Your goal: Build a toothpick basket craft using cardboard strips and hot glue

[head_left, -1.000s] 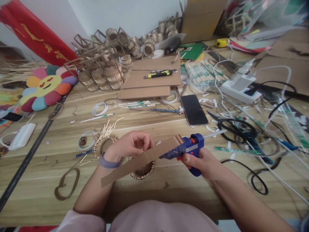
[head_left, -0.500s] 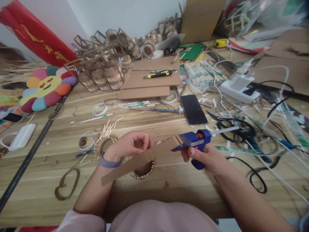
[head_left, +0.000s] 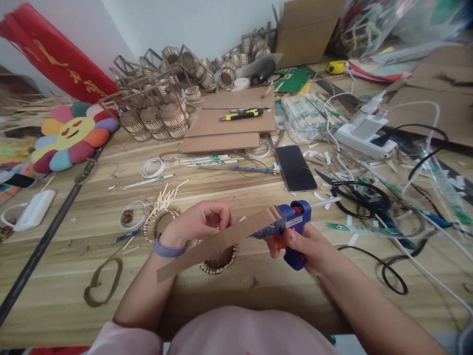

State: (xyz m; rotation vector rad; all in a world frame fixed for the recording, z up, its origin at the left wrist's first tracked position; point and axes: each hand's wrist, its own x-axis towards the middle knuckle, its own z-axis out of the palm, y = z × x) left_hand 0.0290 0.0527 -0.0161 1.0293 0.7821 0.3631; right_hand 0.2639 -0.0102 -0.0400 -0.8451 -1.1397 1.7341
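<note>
My left hand [head_left: 205, 219], with a purple band at the wrist, is closed in a pinch at the far edge of a long cardboard strip [head_left: 199, 254]; its fingertips are partly hidden there. The strip slants over a small round basket [head_left: 219, 264] edged with short sticks, covering part of it. In my right hand [head_left: 301, 244] is a blue glue gun [head_left: 295, 217], its nozzle pointing left beside the strip's folded right end. A white glue stick [head_left: 325, 202] pokes out of its back. Behind my left wrist stands another stick-edged basket [head_left: 159, 222] with loose sticks in it.
A phone [head_left: 295, 167] lies beyond the glue gun. Tape rolls [head_left: 152, 168], cardboard sheets [head_left: 229, 123] with a yellow cutter [head_left: 242, 115], and finished baskets [head_left: 151, 118] are farther back. Black cables [head_left: 362, 199] and a power strip [head_left: 365, 135] lie at right.
My right hand has moved the glue gun slightly left and tilted it, bringing the nozzle closer to or under the strip. My left hand and the basket stay almost still.
</note>
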